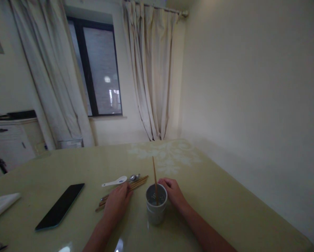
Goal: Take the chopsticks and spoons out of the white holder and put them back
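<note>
A grey utensil holder (156,214) with holes in its bottom stands upright on the table. One wooden chopstick (154,171) leans in it, its upper end above the rim. My right hand (172,191) is closed against the holder's far right side, fingertips partly hidden behind it. To the left, my left hand (118,201) lies over a bundle of wooden chopsticks (140,182), its fingers closed on them and partly out of sight. Just beyond that hand are a white spoon (115,182) and two metal spoons (134,177). Part of the bundle is covered by the hand.
A black tablet-like device (61,206) lies at the left of the table (214,206). Farther left is a white object (3,205), cut by the frame edge. The wall (257,105) runs along the table's right side. A curtained window (101,66) is at the back.
</note>
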The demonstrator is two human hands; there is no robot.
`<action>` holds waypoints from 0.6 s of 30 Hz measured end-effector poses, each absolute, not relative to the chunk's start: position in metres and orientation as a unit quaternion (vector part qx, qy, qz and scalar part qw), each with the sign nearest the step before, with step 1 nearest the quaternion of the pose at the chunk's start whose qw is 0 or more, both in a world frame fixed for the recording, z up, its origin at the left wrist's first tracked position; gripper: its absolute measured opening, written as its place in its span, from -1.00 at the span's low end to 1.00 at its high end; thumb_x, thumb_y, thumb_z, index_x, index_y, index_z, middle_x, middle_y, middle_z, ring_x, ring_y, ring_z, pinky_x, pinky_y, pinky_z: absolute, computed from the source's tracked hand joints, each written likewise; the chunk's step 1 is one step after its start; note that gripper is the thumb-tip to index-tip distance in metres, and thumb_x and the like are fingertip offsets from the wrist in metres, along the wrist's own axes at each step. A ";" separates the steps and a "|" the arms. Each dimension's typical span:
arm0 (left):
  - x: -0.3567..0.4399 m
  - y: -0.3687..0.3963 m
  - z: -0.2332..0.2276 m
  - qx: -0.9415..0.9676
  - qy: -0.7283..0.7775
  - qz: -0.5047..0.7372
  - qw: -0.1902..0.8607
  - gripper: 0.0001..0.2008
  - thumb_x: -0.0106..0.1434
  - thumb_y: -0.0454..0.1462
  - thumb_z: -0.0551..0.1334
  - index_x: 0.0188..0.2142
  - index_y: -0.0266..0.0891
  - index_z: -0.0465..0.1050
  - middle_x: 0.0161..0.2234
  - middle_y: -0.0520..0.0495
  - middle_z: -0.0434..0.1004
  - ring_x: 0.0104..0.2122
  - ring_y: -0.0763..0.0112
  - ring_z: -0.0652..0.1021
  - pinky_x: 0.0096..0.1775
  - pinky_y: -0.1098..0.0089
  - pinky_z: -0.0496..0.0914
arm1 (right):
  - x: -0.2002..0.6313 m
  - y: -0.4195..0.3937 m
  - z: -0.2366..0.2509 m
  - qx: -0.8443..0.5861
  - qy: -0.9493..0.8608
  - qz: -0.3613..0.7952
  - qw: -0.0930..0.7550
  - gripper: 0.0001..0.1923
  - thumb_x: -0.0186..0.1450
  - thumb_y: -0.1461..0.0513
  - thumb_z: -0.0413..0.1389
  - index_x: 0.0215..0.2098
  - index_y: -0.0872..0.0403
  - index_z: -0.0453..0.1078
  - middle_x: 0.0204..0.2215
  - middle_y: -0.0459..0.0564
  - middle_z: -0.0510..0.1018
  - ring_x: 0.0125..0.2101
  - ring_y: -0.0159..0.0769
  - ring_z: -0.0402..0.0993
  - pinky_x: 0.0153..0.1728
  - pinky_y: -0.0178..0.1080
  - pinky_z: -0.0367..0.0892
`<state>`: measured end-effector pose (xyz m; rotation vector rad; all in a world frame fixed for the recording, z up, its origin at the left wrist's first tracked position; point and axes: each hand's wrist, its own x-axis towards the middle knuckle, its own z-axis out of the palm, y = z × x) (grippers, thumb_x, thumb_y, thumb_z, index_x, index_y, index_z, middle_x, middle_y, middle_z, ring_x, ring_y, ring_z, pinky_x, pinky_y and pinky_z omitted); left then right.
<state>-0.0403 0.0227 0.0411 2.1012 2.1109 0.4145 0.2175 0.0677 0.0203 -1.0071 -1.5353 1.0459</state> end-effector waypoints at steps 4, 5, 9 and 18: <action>-0.038 0.023 0.037 0.716 0.683 0.139 0.038 -0.81 0.45 -0.27 0.07 -0.17 -0.19 0.47 -0.05 -0.19 0.62 0.00 0.15 0.59 0.02 0.27 0.38 | 0.216 0.067 0.021 -0.416 -0.635 0.427 0.491 -0.44 0.32 -0.19 0.17 -0.54 0.09 0.46 -0.60 -0.14 0.39 -0.50 -0.30 0.30 -0.44 -0.28 0.20; -0.037 0.024 0.036 0.722 0.676 0.142 0.028 -0.80 0.45 -0.28 0.07 -0.18 -0.20 0.48 -0.04 -0.21 0.61 0.02 0.13 0.58 0.04 0.24 0.38 | 0.216 0.066 0.021 -0.416 -0.636 0.427 0.490 -0.46 0.32 -0.16 0.18 -0.55 0.09 0.45 -0.60 -0.15 0.38 -0.50 -0.31 0.29 -0.44 -0.29 0.18; -0.035 0.026 0.032 0.736 0.658 0.157 0.034 -0.76 0.45 -0.29 0.05 -0.16 -0.22 0.51 -0.05 -0.23 0.61 0.03 0.09 0.57 0.08 0.19 0.39 | 0.214 0.066 0.021 -0.417 -0.638 0.428 0.485 -0.51 0.30 -0.09 0.19 -0.59 0.08 0.40 -0.63 -0.18 0.34 -0.53 -0.33 0.26 -0.46 -0.29 0.15; -0.013 0.024 0.033 0.750 0.612 0.247 0.048 -0.73 0.47 -0.25 0.02 -0.17 -0.19 0.50 -0.09 -0.22 0.63 -0.02 0.07 0.59 0.04 0.11 0.43 | 0.214 0.066 0.021 -0.394 -0.657 0.449 0.460 -0.70 0.19 0.03 0.25 -0.47 0.08 0.62 -0.51 -0.04 0.63 -0.42 -0.18 0.51 -0.34 -0.23 0.33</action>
